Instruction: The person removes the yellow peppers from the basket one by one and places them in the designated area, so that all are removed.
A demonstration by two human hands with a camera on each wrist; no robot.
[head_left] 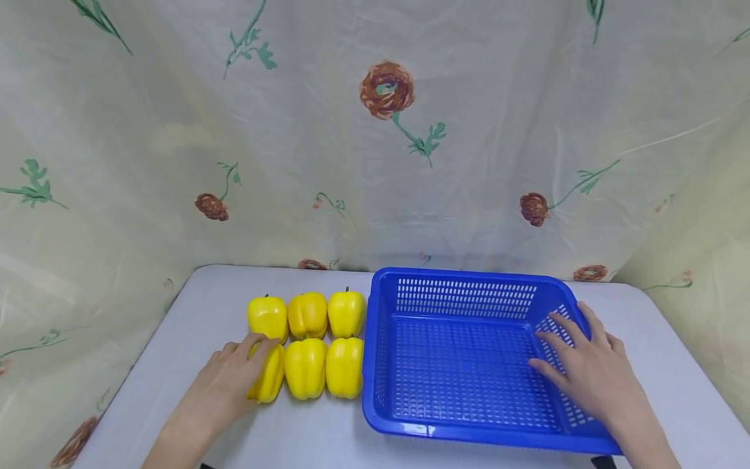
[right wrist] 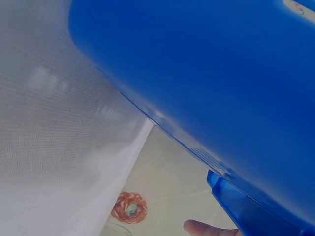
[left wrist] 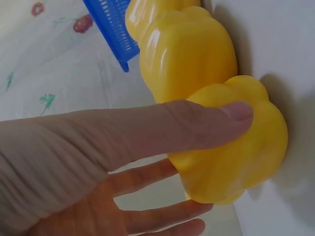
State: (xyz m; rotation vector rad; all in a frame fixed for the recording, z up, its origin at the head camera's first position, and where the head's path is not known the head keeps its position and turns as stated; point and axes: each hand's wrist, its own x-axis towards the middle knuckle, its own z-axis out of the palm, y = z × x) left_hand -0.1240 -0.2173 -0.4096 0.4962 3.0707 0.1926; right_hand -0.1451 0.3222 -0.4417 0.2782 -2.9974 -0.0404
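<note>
Several yellow bell peppers lie in two rows of three on the white table [head_left: 193, 312]. My left hand [head_left: 249, 358] grips the front-left pepper [head_left: 271, 381]. In the left wrist view the thumb [left wrist: 216, 123] presses across this pepper [left wrist: 246, 157] and the fingers curl round its other side. Beside it lie the middle pepper [head_left: 305, 368] and the right pepper [head_left: 344, 366], which touches the blue basket [head_left: 463, 277]. My right hand [head_left: 577, 355] rests on the basket's right wall with straight, spread fingers. The right wrist view shows the basket's outer wall [right wrist: 206, 73] close up.
A flowered cloth [head_left: 387, 130] hangs behind and at both sides of the table. The back row of peppers [head_left: 307, 314] sits just behind my left hand. The perforated basket holds nothing. Bare table lies in front of the peppers and to the right of the basket.
</note>
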